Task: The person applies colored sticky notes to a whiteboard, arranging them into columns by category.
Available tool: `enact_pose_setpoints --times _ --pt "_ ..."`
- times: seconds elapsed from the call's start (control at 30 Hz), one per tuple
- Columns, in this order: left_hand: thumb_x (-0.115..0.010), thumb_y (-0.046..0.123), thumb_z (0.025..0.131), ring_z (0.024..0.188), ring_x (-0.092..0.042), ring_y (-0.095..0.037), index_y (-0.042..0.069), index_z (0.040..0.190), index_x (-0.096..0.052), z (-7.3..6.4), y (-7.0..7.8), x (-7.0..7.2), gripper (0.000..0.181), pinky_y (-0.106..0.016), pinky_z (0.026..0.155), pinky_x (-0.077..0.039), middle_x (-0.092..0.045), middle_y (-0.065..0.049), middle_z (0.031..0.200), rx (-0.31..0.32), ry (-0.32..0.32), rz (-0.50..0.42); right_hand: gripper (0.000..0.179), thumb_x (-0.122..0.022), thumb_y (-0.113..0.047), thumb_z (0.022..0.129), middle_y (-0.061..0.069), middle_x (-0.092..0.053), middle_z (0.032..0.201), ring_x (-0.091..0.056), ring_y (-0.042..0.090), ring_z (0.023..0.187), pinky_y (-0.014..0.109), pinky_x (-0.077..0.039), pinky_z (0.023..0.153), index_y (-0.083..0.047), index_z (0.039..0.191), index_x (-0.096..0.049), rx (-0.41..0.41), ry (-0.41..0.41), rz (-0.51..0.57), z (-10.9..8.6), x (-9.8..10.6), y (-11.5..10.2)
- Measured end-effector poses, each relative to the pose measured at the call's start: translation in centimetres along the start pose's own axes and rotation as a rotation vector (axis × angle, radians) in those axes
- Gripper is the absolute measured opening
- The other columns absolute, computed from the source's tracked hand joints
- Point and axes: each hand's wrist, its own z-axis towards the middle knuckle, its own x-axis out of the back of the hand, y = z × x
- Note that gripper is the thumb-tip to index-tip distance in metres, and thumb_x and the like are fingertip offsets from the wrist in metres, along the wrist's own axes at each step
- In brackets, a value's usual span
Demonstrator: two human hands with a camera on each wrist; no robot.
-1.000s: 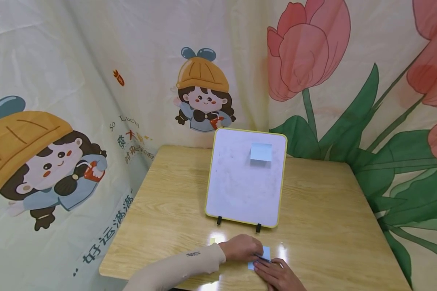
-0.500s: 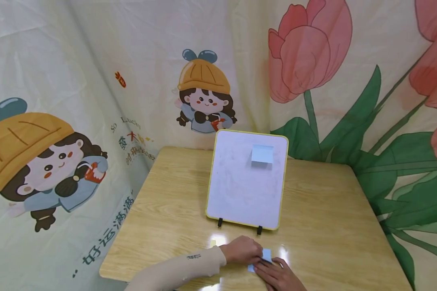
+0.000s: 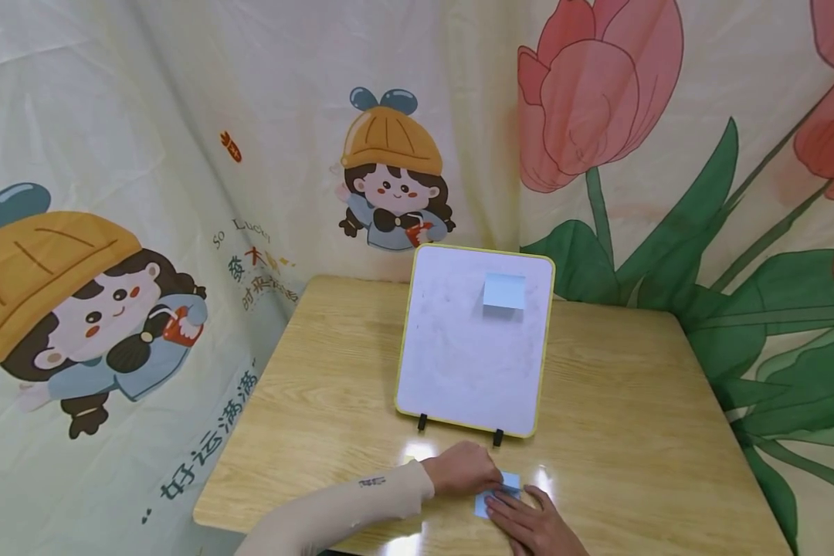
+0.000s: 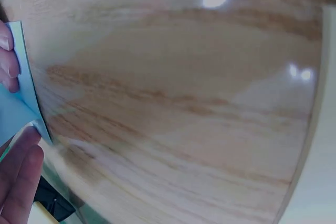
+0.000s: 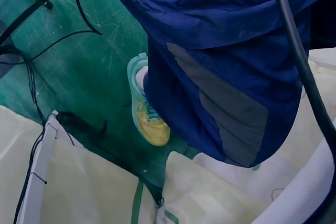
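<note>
A pad of light blue sticky notes (image 3: 482, 506) lies on the table near its front edge. My left hand (image 3: 464, 469) reaches across and pinches the edge of its top sheet (image 4: 13, 113), which bends up from the pad in the left wrist view. My right hand (image 3: 537, 523) presses on the pad with its fingers fairly straight. In the left wrist view, fingertips (image 4: 7, 61) rest on the blue paper. Both hands partly cover the pad. The right wrist view shows neither hand.
Behind the hands, a whiteboard (image 3: 474, 347) with a yellow rim stands on black feet. One light blue sticky note (image 3: 504, 292) is on its upper right. The wooden table (image 3: 618, 409) extends to both sides. Printed cloth (image 3: 285, 93) hangs around it.
The left hand has turned slightly at the pad, and the sheet it pinches now looks more raised. The right hand stays on the pad. The head view has shifted a little.
</note>
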Motion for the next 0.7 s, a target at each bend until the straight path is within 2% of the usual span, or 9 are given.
enact_pose_setpoints --times 0.13,0.43,0.7 --pt "-0.063 0.035 0.094 0.057 -0.054 0.006 0.034 0.088 -0.076 0.1 -0.1 -0.1 0.015 -0.012 0.053 -0.040 -0.066 0.023 0.073 -0.007 0.010 0.007 0.044 -0.040 -0.030 0.102 0.009 -0.058 0.135 -0.059 0.022 0.119 0.054 -0.028 0.100 -0.004 0.131 -0.060 0.029 -0.003 0.011 -0.1 0.0 0.2" --pt "-0.065 0.031 0.093 0.057 -0.053 0.008 0.034 0.089 -0.077 0.1 -0.4 -0.1 0.013 -0.011 0.052 -0.038 -0.067 0.024 0.076 -0.021 0.016 -0.021 0.052 -0.036 -0.037 0.103 0.009 -0.049 0.145 -0.050 0.023 0.129 0.052 -0.022 0.106 -0.004 0.140 -0.052 -0.013 -0.126 0.042 -0.3 0.2 0.5" --pt "-0.066 0.033 0.092 0.057 -0.052 0.008 0.035 0.090 -0.076 0.7 -1.0 -0.4 0.011 -0.011 0.053 -0.038 -0.067 0.024 0.077 -0.032 0.009 0.009 0.052 -0.036 -0.039 0.104 0.008 -0.050 0.144 -0.051 0.023 0.128 0.051 -0.022 0.104 -0.005 0.139 -0.053 0.016 -0.104 0.035 -0.6 -0.2 1.4"
